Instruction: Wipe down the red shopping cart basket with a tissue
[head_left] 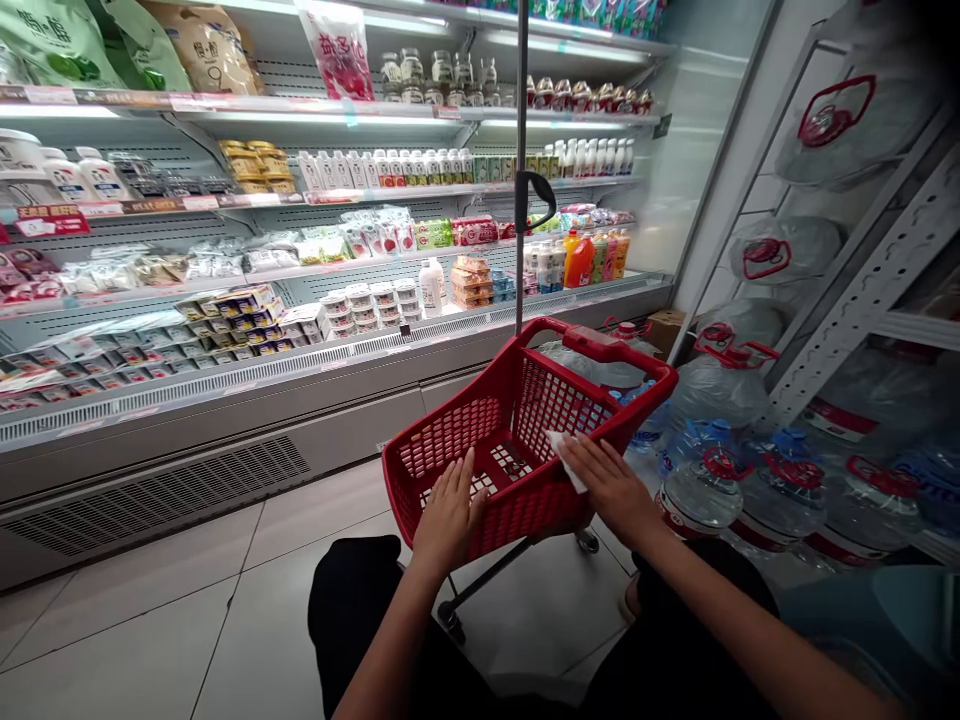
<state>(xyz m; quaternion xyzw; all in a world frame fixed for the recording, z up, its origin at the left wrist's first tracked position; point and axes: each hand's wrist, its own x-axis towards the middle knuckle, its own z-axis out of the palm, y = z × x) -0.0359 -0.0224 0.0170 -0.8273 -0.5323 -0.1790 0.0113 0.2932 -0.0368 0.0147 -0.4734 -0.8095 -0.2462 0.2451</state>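
A small red plastic shopping cart stands right in front of my knees, its basket of open lattice. My left hand rests on the near rim at the left, fingers stretched out and holding nothing. Toward the right of the same rim, my right hand presses a folded white wipe against the cart, its fingers extended over it. Part of the wipe is hidden under the palm. The cart's red handle rises at the far right side. A dark pole with a black hook goes up behind the basket.
An open refrigerated display with dairy cups, bottles and bags runs behind the cart. Large water bottles crowd the right side beside a white metal rack. Pale floor tiles lie at the left. A dark caster shows below the basket.
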